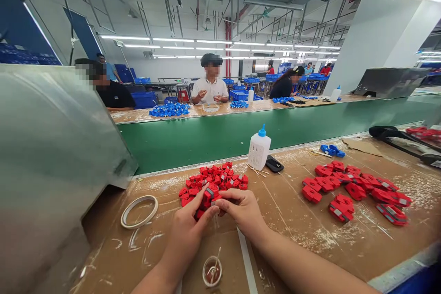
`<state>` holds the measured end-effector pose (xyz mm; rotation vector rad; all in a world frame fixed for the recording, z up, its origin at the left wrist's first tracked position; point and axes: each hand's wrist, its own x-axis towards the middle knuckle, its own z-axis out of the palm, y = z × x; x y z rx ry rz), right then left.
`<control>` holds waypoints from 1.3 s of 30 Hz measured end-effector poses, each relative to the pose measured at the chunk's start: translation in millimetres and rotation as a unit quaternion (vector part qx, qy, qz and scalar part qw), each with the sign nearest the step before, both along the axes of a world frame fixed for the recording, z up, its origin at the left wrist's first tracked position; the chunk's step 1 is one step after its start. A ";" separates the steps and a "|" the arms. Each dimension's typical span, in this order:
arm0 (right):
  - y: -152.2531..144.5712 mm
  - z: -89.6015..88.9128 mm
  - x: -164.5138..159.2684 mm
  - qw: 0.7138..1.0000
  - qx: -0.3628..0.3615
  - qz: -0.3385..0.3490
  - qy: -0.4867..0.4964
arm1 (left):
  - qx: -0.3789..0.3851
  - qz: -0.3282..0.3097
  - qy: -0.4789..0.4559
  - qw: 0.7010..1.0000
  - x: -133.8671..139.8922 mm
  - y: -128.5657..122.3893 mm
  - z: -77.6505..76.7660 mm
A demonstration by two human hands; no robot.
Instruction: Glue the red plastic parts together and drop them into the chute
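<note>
A small red plastic part (211,194) with a grey patch is held up between both of my hands, just in front of a heap of similar red pieces (223,175). My left hand (189,220) grips it from the left with thumb and fingers. From the right, my right hand (241,209) pinches at its side; whether a second small piece sits in that pinch I cannot tell. Below my hands stands a small clear cup (212,272) of reddish-brown liquid with a thin stick in it.
A white bottle (259,149) with a blue cap stands behind the heap, beside a black object (274,164) and wooden sticks. Larger red parts (344,183) lie to the right. A tape roll (139,212) lies left, near a metal housing (51,170). People sit beyond the green belt (193,140).
</note>
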<state>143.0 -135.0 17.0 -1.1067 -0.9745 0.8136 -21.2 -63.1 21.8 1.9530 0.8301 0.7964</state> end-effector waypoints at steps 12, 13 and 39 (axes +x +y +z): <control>-0.4 4.2 23.1 0.978 0.063 0.114 -0.166 | -0.046 -0.097 -0.047 0.993 -5.6 1.0 2.6; -2.5 6.3 22.8 0.972 0.057 0.144 -0.177 | -0.049 -0.102 -0.042 0.993 -5.7 -0.5 4.3; -18.6 20.2 11.0 0.949 0.024 0.152 -0.273 | 0.029 -0.105 -0.008 0.994 -10.6 -4.5 12.0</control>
